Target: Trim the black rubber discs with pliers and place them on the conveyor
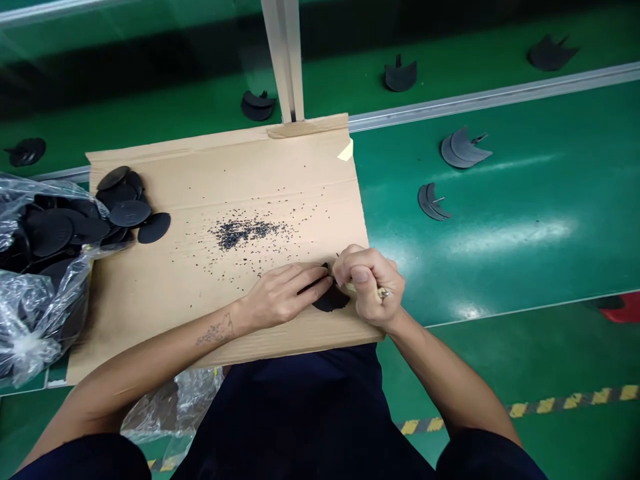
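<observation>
My left hand [283,293] lies on a sheet of cardboard [200,280], its fingers pressing a black plastic disc [331,300] near the sheet's front right corner. My right hand [370,283] is closed in a fist right beside the disc, gripping a small tool whose light handle barely shows; its tip is hidden at the disc's edge. A patch of black shavings [245,232] is scattered over the middle of the cardboard.
A pile of black discs [127,207] spills from a clear plastic bag [35,267] at the left. Folded black pieces [463,150] and others [433,201] lie on the green belt to the right; more lie beyond the metal rail [490,97]. A cream post [285,60] stands behind.
</observation>
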A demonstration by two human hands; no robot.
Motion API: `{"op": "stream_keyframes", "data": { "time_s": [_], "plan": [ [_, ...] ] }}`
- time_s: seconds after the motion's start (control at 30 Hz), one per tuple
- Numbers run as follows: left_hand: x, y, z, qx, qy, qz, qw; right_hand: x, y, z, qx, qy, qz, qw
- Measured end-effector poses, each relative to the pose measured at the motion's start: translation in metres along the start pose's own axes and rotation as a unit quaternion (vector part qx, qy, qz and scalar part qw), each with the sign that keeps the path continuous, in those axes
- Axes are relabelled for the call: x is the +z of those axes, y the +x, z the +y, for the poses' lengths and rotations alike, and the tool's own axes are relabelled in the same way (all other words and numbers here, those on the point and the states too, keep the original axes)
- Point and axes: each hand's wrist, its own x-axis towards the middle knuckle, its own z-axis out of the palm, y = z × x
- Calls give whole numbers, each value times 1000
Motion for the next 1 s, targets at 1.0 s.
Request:
{"op": "stream_keyframes", "data": {
  "time_s": [1.0],
  "plan": [
    [-7, 14, -2, 132, 131, -20, 982, 3, -2, 2, 11, -11, 57, 998]
  ]
}}
